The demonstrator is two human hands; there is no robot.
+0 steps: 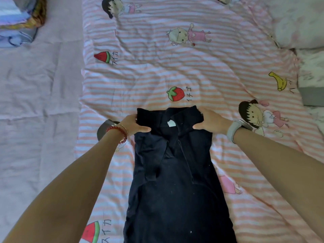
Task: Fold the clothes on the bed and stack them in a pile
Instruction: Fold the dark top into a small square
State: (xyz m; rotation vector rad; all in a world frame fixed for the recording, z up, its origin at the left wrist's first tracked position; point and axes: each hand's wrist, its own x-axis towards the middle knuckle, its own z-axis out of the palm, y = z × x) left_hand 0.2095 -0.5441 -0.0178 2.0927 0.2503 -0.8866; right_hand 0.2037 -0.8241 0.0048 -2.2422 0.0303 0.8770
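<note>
Dark navy collared shirt (pixel 175 181) lies lengthwise on the bed, on a pink-and-white striped quilt with cartoon prints (pixel 201 67). Collar end points away from the person; the hem end runs off the lower edge of the view. Sides of the shirt look folded inward, giving a long narrow strip. A small white tag (pixel 171 123) shows at the neck.

Left hand (pixel 134 125) grips the far left corner of the shirt: thumb lies on top of the cloth, fingers curl under the edge. A red beaded bracelet with a thin gold band (pixel 119 132) sits on that wrist.

Right hand (pixel 213 122) grips the far right corner the same way (thumb over the fabric, fingers tucked beneath). A pale grey wristband (pixel 233 129) is on that wrist.

The far edge of the shirt is lifted slightly between the two hands, bunched just below a printed strawberry (pixel 175 93).

A dark grey rounded object (pixel 103 128) peeks out just behind the left wrist; it cannot be identified.

Far left corner: a stack of folded clothes in blue, grey and yellowish tones (pixel 19 20) rests on a plain pale lilac sheet (pixel 35 102). Right edge: white bedding or pillows (pixel 298 23) and a grey-and-white folded fabric (pixel 311 85).
</note>
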